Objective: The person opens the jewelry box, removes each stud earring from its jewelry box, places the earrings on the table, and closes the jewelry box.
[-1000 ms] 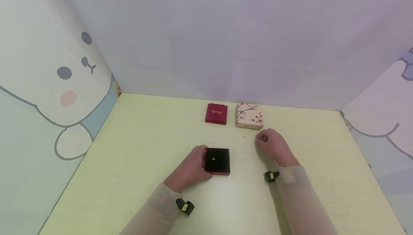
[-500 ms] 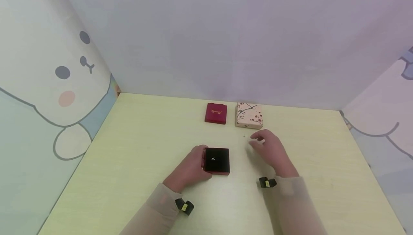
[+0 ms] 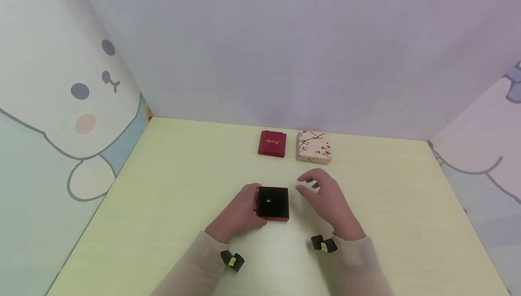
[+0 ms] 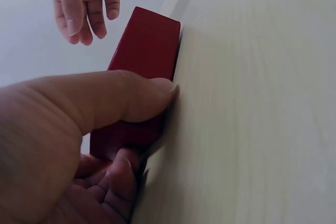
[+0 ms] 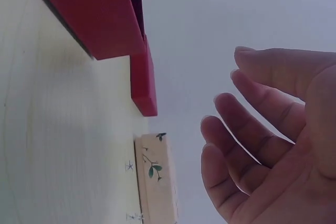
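Open box (image 3: 273, 203) sits mid-table (image 3: 171, 187), well clear of all edges, bare surface around it. Red walls, black lining, one small silver star inside. Left hand (image 3: 240, 210) grips its left side. Right hand (image 3: 325, 196) hovers just right, fingers loosely spread, holding nothing.

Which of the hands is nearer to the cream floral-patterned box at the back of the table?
The right hand: it hovers just in front of the cream floral-patterned box. The left hand is farther off, gripping the open red box with black lining.
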Motion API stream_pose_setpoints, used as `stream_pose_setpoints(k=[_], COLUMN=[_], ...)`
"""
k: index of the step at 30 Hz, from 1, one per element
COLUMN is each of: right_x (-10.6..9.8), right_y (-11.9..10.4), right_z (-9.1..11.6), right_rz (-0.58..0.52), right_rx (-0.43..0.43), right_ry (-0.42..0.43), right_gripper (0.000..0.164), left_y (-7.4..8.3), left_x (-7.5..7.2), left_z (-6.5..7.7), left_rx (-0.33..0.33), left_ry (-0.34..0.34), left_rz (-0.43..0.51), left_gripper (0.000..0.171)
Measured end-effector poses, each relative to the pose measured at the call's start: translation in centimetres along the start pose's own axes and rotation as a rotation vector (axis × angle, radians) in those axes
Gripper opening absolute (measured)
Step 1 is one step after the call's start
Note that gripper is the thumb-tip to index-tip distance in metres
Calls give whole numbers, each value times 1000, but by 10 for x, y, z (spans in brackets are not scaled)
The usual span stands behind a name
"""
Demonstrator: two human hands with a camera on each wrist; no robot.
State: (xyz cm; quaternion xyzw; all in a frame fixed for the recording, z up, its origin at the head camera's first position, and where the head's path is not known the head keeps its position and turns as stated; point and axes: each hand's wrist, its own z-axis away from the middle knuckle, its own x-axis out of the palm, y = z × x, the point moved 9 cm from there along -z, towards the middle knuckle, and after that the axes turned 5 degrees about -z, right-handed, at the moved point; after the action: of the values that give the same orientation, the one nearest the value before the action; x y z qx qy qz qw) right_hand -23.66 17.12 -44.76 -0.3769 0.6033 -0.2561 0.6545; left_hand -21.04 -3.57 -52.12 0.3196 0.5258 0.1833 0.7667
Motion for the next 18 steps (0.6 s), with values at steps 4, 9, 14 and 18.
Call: stream_pose_setpoints(k=[4,9,14,18], right_x=[11,32,50,62], right_y=[-4,-5,-9,-11], right_z=[-1,-3,-3,-2], right_rz=[-41,-112,-152,-153], right_rx=[-25,-43,-137,-191], right_ry=[2,-31,-76,-118], right_gripper=[17,15,11,13], left_y=[1,2,5,6], left_x=[0,-1,-3,-5], left_z=[1,1,2,3], left_rx=[-4,13,46,46], left_ry=[-5,-9,-10,-9], left_rz=[9,1,-3,-4], left_gripper=[83,83,81,80])
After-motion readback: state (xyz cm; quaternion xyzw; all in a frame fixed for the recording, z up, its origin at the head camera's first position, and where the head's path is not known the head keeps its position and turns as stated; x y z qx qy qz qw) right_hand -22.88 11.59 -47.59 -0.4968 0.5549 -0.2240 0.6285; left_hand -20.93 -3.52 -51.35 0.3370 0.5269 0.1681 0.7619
